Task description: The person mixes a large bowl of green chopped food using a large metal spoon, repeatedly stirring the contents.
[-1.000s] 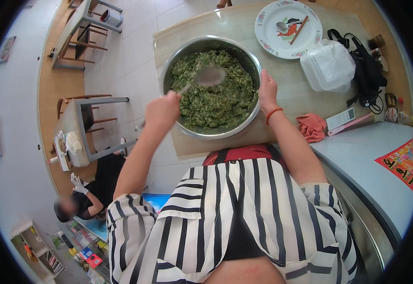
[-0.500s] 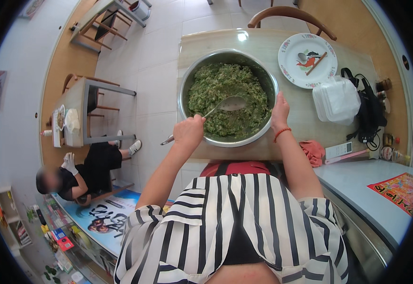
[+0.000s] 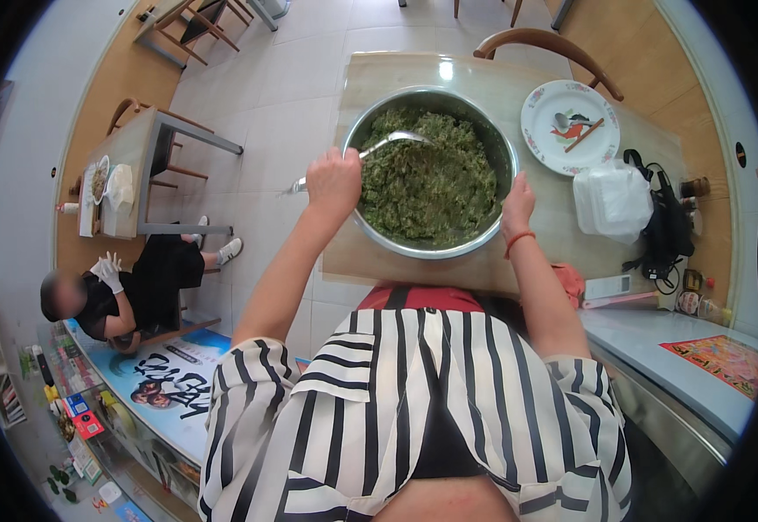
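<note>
A large metal basin [image 3: 435, 253] on the table holds a chopped green mixture [image 3: 435, 191] that looks like a filling. My left hand [image 3: 335, 181] is closed around the handle of a big metal spoon [image 3: 407, 137] at the basin's left rim. The spoon's bowl rests in the far part of the mixture, and its handle end sticks out to the left of my fist. On the right side, my right hand [image 3: 519, 205] grips the basin's rim, with the fingers partly hidden by the wall.
Right of the basin lie a floral plate [image 3: 542, 150] with a small spoon and a brown stick, clear plastic containers [image 3: 605, 202] and a black strapped bag [image 3: 670, 204]. A chair [image 3: 553, 45] stands beyond the table. A person [image 3: 148, 270] in white gloves sits at the left.
My left hand has moved up and a little left. The spoon's bowl has gone from the middle of the mixture to its far part. My right hand stays on the rim.
</note>
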Tool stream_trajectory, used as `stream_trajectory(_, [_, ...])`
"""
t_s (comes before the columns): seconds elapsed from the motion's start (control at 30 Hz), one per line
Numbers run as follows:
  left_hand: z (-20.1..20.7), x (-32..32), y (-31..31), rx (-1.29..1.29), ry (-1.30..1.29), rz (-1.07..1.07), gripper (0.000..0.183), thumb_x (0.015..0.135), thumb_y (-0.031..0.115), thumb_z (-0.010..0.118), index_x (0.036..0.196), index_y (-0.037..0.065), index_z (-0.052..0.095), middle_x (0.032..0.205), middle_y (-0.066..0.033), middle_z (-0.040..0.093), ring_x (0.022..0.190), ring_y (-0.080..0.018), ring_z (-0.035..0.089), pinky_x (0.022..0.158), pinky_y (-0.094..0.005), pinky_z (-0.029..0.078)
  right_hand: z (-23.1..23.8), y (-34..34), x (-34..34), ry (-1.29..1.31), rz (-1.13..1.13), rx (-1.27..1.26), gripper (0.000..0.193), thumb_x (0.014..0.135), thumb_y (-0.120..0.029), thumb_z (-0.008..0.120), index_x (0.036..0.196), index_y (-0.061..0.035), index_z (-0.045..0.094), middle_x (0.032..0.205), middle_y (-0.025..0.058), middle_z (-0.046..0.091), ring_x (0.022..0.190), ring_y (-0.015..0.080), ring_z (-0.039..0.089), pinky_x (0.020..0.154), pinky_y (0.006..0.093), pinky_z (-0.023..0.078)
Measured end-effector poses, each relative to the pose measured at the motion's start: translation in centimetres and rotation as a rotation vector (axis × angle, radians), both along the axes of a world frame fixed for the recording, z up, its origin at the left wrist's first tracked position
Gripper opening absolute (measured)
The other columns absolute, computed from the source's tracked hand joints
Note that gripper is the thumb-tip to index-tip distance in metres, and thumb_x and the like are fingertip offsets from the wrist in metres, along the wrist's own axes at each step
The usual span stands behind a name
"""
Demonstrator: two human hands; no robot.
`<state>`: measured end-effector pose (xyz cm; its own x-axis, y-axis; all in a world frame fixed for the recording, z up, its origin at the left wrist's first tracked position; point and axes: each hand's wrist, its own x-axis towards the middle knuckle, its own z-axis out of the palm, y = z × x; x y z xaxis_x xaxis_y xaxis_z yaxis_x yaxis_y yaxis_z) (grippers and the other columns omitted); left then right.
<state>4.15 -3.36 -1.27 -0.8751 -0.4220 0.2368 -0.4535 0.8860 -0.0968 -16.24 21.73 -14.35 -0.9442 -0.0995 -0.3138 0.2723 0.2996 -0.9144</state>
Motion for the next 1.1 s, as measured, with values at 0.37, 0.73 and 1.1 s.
stream_trajectory(0.37, [-2.4,-5.6,-4.1,0.142,-0.291,0.011,0.014,0.084,0.009,0.048,0.090,0.004,0.061,0.087,-0.0158,0.066,0.081,-0.0304,0.067,0.065,-0.0405,0.053,-0.9,0.3,0.2,0.070,-0.054,0.038,0.050,0.099,-0.038,0.038,0.099,0.0072,0.061,0.084,0.0038,0.059,0.076,0.0117,0.049,0.073,0.0287,0.041])
stream_trajectory(0.73, [-0.8,2.6,6.4,0.468,-0.336,0.166,0.011,0.083,0.004,0.045,0.086,-0.002,0.053,0.077,-0.0258,0.064,0.074,-0.0401,0.065,0.063,-0.0481,0.052,-0.4,-0.5,0.4,0.062,-0.120,-0.052,0.050,0.098,-0.038,0.040,0.098,0.0075,0.062,0.081,0.0047,0.059,0.075,0.0120,0.049,0.071,0.0284,0.042])
stream_trajectory(1.1, [-2.3,6.5,10.6,0.399,-0.217,0.071,0.009,0.086,0.010,0.048,0.088,0.002,0.050,0.073,-0.0162,0.062,0.068,-0.0359,0.064,0.060,-0.0445,0.052,0.7,-0.8,0.9,0.105,-0.125,-0.049,0.049,0.097,-0.037,0.040,0.099,0.0060,0.063,0.089,0.0175,0.064,0.082,0.0249,0.058,0.078,0.0349,0.044])
